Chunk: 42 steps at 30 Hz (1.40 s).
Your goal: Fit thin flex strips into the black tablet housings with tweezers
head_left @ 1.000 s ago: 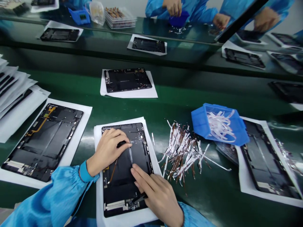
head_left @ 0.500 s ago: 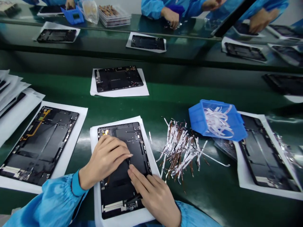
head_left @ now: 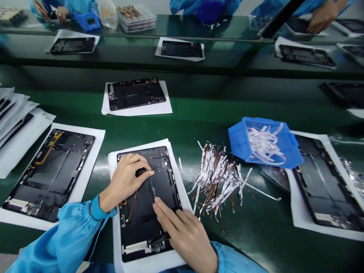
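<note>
A black tablet housing (head_left: 145,227) lies open side up on white sheeting (head_left: 167,261) in front of me. Above its upper middle, my left hand (head_left: 127,180) is closed, thumb and forefinger pinched; what they hold is too small to make out. From near that pinch a thin grey strip (head_left: 153,187) runs down to my right hand (head_left: 187,237), whose two outstretched fingertips press at its lower end. The other right fingers curl under, with a thin dark pointed tool (head_left: 159,239) sticking out beneath them. Below the left hand, a narrow brown strip (head_left: 132,206) crosses the housing.
White and brown peeled strips (head_left: 217,182) lie heaped right of the housing, beside a tilted blue bin (head_left: 237,142) of white strips. Other housings (head_left: 54,170) lie left, right and beyond. Sheeted housings (head_left: 25,129) are stacked far left. Co-workers' hands (head_left: 324,17) are across the bench.
My left hand has moved slightly up and away from the right fingertips, its fingers now pinched, uncovering the grey and brown strips. My right hand stays in place.
</note>
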Tool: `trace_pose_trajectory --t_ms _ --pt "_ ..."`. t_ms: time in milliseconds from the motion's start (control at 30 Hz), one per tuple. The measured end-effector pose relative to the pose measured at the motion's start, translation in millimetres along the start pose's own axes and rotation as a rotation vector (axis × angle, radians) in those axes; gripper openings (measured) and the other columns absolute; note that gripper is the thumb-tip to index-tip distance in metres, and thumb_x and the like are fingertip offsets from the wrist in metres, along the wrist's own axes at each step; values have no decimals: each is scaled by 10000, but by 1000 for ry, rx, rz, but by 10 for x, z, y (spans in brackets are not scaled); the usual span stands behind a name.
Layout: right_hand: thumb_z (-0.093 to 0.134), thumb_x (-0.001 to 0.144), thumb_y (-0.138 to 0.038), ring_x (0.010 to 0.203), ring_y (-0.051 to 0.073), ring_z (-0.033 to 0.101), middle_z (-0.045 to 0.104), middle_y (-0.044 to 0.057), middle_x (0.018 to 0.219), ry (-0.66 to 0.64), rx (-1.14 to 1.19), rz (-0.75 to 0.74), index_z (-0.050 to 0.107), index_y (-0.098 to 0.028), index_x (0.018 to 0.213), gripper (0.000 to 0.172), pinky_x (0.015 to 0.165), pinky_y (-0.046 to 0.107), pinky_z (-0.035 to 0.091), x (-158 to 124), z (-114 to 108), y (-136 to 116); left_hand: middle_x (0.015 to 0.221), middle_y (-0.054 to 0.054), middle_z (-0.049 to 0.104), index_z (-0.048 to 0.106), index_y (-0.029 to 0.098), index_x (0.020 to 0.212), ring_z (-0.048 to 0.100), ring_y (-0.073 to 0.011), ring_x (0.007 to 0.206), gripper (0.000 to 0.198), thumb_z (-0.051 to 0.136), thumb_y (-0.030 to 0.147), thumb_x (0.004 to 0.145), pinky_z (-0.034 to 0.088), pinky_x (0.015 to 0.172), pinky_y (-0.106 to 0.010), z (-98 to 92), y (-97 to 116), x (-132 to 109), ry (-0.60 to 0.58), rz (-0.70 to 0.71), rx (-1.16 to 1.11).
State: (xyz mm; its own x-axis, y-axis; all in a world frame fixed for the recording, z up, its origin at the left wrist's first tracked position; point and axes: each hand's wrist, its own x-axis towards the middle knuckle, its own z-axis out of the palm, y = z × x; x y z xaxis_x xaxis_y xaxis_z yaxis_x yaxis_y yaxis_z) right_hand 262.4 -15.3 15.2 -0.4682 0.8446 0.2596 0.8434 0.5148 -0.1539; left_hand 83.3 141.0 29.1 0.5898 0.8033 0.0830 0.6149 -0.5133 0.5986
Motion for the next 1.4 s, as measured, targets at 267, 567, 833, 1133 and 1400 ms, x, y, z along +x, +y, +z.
trace_pose_trajectory --t_ms 267,567,833,1133,1400 --pt "490 903 -44 642 146 545 556 63 1450 -11 -19 -4 667 -126 1273 418 623 333 449 -4 -2 2 930 9 699 710 243 824 620 -205 904 72 709 270 890 399 843 -390 19 -5 12 3 -16 11" --pt "471 926 -48 630 151 552 558 69 1445 -8 -21 -8 667 -113 1275 405 605 338 466 -4 26 -7 943 13 692 683 237 824 601 -201 903 82 695 262 902 389 825 -374 23 -3 1 0 -9 38" --pt "464 1025 -203 751 175 613 623 46 1378 30 -41 52 682 -136 1253 323 702 354 498 -42 -175 -121 965 -25 669 628 225 973 576 -230 889 84 635 301 937 398 778 -371 65 -28 -41 33 10 122" --pt "422 1053 -266 1476 241 303 626 -56 1376 3 -50 55 678 -234 1256 328 1252 566 -40 -310 -163 -355 1100 -81 658 577 216 1244 586 -261 994 271 427 207 1019 448 882 -415 79 -15 -74 74 76 117" --pt "475 1035 -238 1505 247 254 653 28 1351 7 -123 53 663 -183 1253 293 1209 631 -103 -90 -148 -324 1170 -71 654 596 221 1205 600 -221 1114 247 442 197 1014 477 988 -395 46 -23 -103 210 75 -46"
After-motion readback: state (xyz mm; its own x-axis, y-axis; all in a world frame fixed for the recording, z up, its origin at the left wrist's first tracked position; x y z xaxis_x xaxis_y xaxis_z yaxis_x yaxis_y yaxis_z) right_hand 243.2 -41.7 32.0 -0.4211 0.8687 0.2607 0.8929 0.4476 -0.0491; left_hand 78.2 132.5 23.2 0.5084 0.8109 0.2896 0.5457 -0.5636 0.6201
